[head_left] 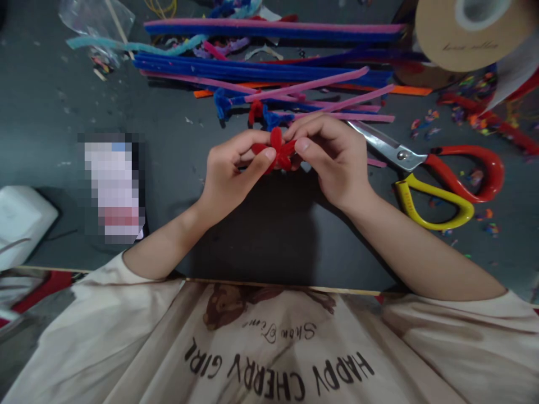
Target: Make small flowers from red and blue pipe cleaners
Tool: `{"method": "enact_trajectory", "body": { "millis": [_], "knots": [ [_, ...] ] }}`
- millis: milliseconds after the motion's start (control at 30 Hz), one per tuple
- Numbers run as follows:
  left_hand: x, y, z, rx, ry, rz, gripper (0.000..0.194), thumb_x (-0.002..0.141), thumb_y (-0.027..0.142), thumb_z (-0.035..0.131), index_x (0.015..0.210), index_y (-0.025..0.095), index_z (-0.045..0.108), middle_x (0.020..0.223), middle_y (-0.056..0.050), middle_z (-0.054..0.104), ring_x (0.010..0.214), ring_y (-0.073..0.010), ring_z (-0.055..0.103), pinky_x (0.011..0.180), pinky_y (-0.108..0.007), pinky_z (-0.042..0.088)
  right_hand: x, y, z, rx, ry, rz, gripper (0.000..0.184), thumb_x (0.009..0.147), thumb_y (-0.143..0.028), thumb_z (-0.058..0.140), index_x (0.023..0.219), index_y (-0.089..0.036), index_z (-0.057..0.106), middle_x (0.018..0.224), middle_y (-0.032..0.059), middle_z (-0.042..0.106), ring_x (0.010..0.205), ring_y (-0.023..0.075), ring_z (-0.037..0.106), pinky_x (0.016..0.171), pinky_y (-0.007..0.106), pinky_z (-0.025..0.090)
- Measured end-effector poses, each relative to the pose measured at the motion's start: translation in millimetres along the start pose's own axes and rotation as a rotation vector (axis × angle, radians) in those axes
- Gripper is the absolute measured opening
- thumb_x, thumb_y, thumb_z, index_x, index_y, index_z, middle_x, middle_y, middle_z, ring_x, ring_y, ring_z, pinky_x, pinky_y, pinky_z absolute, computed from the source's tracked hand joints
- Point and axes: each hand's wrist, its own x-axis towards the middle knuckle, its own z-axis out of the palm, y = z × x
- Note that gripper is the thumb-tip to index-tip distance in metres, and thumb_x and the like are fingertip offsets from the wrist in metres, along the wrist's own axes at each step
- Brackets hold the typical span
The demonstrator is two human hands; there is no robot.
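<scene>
Both my hands meet above the dark grey table [261, 235] and pinch a small red pipe-cleaner shape [278, 150] with looped petals. My left hand [233, 171] grips its left side between thumb and fingers. My right hand [332, 160] is closed on its right side, thumb pressing on a loop. Just beyond my fingers lie bent blue and red pipe-cleaner pieces [261, 115]. Part of the red shape is hidden by my fingers.
Long blue, pink and purple pipe cleaners [269, 67] lie in a pile at the back. Scissors with red and yellow handles [438, 174] lie to the right. A brown ribbon spool [467, 31] stands at the back right, a white object [21, 221] at the left edge, and a clear plastic bag [96, 22] at the back left.
</scene>
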Motion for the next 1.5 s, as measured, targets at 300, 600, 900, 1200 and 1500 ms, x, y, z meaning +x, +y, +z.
{"method": "enact_trajectory", "body": {
  "millis": [300,600,900,1200,1500],
  "knots": [
    [0.4,-5.0,3.8,-0.12,0.085,-0.02,0.02,0.084,0.039,0.056,0.084,0.02,0.064,0.054,0.006,0.057,0.051,-0.0046,0.062,0.054,-0.015,0.05,-1.7,-0.8,-2.6,0.02,-0.071,-0.026,0.022,0.084,-0.044,0.056,0.08,-0.022,0.059,0.093,0.0034,0.063,0.084,0.0128,0.061,0.072,0.029,0.055],
    [1.9,-2.3,1.6,-0.04,0.05,-0.068,0.029,0.078,0.047,0.061,0.079,0.019,0.063,0.057,0.006,0.063,0.051,-0.0046,0.06,0.05,-0.016,0.047,-2.1,-2.3,-3.2,-0.025,-0.079,-0.006,0.024,0.084,-0.046,0.056,0.079,-0.023,0.058,0.094,0.0042,0.063,0.083,0.0131,0.06,0.071,0.03,0.054],
    [0.6,-2.6,2.7,-0.144,0.004,-0.129,0.023,0.082,0.04,0.059,0.076,0.018,0.057,0.061,0.005,0.066,0.061,-0.0086,0.068,0.061,-0.021,0.056,-2.3,-7.0,-2.4,-0.161,-0.038,-0.066,0.022,0.084,-0.045,0.055,0.076,-0.024,0.058,0.098,0.0054,0.062,0.094,0.0169,0.058,0.074,0.033,0.053],
    [-0.5,0.0,1.8,-0.179,-0.02,-0.186,0.019,0.082,0.036,0.06,0.075,0.018,0.058,0.066,0.005,0.069,0.063,-0.0088,0.069,0.061,-0.021,0.058,-7.1,-13.6,-4.7,-0.343,0.039,-0.157,0.021,0.084,-0.047,0.054,0.078,-0.027,0.06,0.112,0.0062,0.057,0.112,0.0215,0.052,0.091,0.039,0.051],
    [1.3,-10.9,3.0,-0.349,0.034,-0.043,0.025,0.082,0.044,0.059,0.095,0.022,0.054,0.068,0.007,0.073,0.058,-0.0069,0.069,0.056,-0.016,0.056,-1.0,0.3,-1.8,-0.078,0.157,-0.142,0.012,0.083,-0.033,0.059,0.075,-0.024,0.058,0.092,0.0025,0.06,0.09,0.0142,0.06,0.075,0.03,0.052]
  ]
}}
